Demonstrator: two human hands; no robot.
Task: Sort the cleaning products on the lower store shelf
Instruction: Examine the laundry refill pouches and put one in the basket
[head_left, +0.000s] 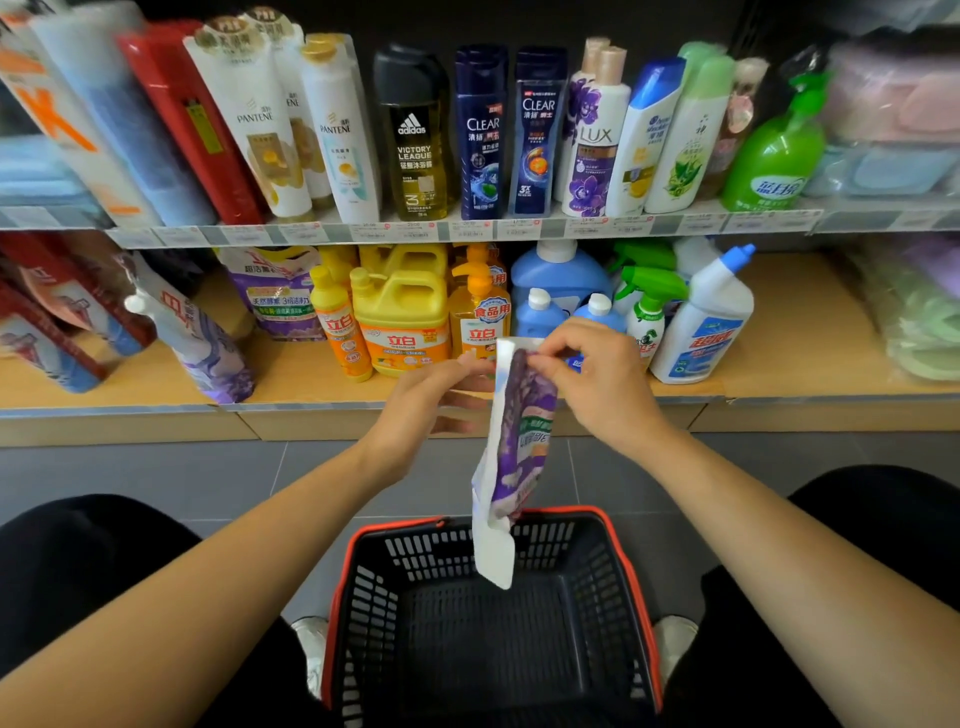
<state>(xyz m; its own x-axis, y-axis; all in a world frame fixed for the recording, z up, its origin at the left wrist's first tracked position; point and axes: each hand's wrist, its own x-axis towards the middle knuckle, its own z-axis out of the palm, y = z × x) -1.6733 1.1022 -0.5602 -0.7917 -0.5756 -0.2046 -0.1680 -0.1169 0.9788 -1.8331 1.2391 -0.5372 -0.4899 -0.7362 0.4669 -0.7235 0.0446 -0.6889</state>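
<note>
The purple and white refill pouch (519, 447) hangs upright in front of the lower shelf (800, 332), between the 2 hands and above a black basket (431, 556) with a red rim that stands on the floor. Its lower end dips inside the basket's mouth, clear of the basket's bottom.

The right hand (597, 379) is at the pouch's top right, thumb and curled fingers pinching the top edge, so the pouch dangles below it. The left hand (426, 400) is at the pouch's upper left, its fingers stretched out fairly straight and spread, the tips touching the pouch's left edge.

Behind the hands, on the lower shelf, stand a yellow jug (402, 317), blue bottles (558, 275) and a white angled-neck bottle (701, 322). A similar purple pouch (275, 296) sits to the left of the jug.
</note>
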